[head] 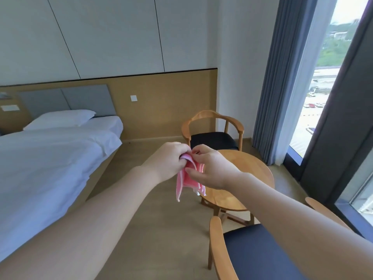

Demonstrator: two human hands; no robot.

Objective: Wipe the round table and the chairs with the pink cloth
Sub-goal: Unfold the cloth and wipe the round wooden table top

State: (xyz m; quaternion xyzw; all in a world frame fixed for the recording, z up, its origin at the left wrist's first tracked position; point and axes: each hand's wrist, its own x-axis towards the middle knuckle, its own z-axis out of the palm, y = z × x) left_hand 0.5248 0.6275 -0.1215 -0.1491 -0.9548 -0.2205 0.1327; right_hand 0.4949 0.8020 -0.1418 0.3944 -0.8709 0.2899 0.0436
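The pink cloth [186,181] with pale stripes hangs in the air above the floor, just left of the round wooden table [252,168]. My left hand [167,160] is shut on its bunched top edge. My right hand [212,168] pinches the cloth beside it with thumb and fingers, and the cloth's upper part is hidden between the two hands. One wooden chair with a dark seat [214,138] stands beyond the table. A second such chair [252,251] is near me at the lower right, partly behind my right forearm.
A bed with white sheets and a pillow [50,150] fills the left side. Grey curtains [282,87] and a tall window [323,87] run along the right. A wood-panelled wall [161,106] stands behind the far chair. Tan floor lies between bed and table.
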